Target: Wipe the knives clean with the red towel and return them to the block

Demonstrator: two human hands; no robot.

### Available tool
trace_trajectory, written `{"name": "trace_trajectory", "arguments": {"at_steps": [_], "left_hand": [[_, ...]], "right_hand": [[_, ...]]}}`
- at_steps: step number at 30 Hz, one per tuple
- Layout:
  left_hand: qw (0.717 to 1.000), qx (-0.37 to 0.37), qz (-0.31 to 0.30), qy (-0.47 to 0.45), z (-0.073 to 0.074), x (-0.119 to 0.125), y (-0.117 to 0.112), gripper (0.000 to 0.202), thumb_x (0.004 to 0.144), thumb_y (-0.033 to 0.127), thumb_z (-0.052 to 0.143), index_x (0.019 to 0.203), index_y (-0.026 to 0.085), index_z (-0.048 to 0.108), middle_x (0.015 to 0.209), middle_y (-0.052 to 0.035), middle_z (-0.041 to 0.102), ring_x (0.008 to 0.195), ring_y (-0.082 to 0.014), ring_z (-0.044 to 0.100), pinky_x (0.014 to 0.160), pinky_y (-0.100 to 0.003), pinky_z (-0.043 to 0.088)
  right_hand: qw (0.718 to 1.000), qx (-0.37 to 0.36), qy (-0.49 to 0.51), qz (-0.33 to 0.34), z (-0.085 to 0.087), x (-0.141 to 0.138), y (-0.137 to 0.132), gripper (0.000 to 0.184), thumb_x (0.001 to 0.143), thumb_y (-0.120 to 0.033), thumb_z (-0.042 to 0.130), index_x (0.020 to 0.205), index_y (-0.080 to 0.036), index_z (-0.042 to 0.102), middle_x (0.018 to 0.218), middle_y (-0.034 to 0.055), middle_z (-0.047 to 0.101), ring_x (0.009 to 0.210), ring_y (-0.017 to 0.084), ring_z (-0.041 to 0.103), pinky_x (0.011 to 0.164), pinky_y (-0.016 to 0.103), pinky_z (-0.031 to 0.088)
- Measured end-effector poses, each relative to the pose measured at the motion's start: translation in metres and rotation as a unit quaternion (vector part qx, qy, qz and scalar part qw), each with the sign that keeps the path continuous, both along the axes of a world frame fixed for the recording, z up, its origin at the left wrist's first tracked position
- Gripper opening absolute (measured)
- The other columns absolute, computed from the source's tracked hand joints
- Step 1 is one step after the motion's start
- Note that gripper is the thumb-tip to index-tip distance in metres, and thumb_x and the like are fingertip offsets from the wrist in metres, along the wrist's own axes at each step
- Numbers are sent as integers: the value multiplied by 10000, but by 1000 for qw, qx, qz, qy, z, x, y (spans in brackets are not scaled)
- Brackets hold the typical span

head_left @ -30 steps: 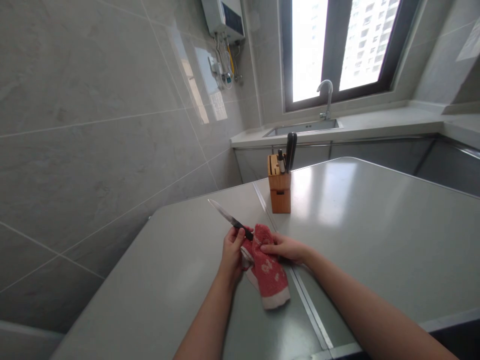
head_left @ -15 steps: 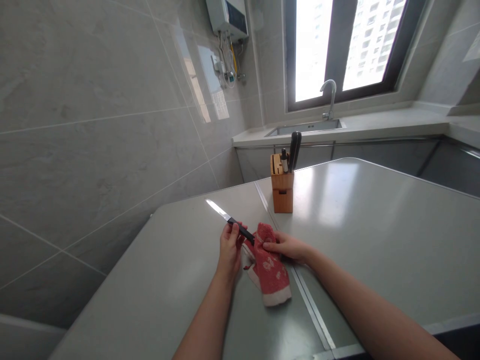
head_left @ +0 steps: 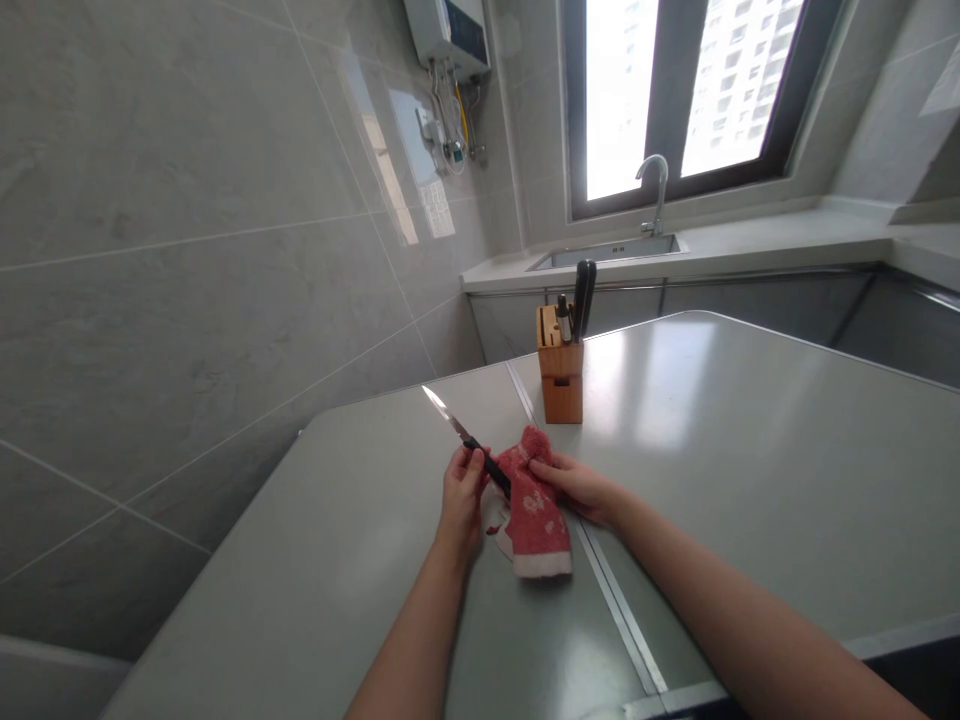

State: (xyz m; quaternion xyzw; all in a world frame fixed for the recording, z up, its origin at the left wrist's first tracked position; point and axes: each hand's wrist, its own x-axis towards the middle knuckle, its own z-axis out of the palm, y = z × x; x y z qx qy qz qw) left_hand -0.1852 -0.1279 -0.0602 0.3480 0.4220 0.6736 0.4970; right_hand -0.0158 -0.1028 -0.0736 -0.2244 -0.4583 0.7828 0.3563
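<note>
My left hand (head_left: 463,492) is closed around the front of a black-handled knife (head_left: 491,467), whose bright blade points up and to the left. A red cloth with pale flowers and a white border (head_left: 541,540) hangs from my right hand (head_left: 576,483), pinched between thumb and fingers. The cloth covers the rear end of the knife's handle, so that part is hidden. Just beyond the hands stands a wooden knife block (head_left: 562,385). Black handles (head_left: 583,298) and a smaller dark-topped handle (head_left: 563,316) stick up from its slots.
Both arms reach over a pale table (head_left: 360,520) with a metal seam (head_left: 619,610) across it. Behind it run a counter (head_left: 772,235) with a sink (head_left: 607,253) and a tap (head_left: 660,190), under a window. A water heater (head_left: 450,40) hangs on the tiled wall.
The knife has tilted to a steeper angle, its tip a little farther right. The cloth has shifted slightly left and its lower edge has risen. Both hands keep their holds.
</note>
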Motion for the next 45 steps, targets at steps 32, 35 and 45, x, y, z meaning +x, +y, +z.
{"name": "trace_trajectory", "arguments": {"at_steps": [32, 35, 45], "left_hand": [[998, 14, -56, 0, -10, -3, 4, 312, 686, 380, 684, 857, 128, 616, 804, -34, 631, 682, -102, 575, 662, -217, 451], [998, 16, -55, 2, -10, -3, 4, 294, 700, 361, 677, 868, 129, 610, 817, -34, 624, 683, -94, 568, 650, -202, 449], [998, 14, -56, 13, -11, -3, 5, 303, 684, 380, 683, 844, 133, 611, 837, -40, 624, 702, -108, 570, 661, -211, 452]], "right_hand": [[997, -51, 22, 51, -2, 5, 3, 383, 794, -448, 559, 974, -112, 599, 871, 98, 688, 788, 189, 659, 824, 354, 485], [997, -53, 25, 49, 0, 5, 2, 404, 796, -466, 546, 978, -108, 595, 877, 106, 687, 790, 193, 658, 837, 362, 480], [996, -82, 27, 34, 8, 3, -2, 439, 835, -498, 454, 992, -105, 570, 844, 117, 690, 773, 202, 663, 831, 380, 486]]}}
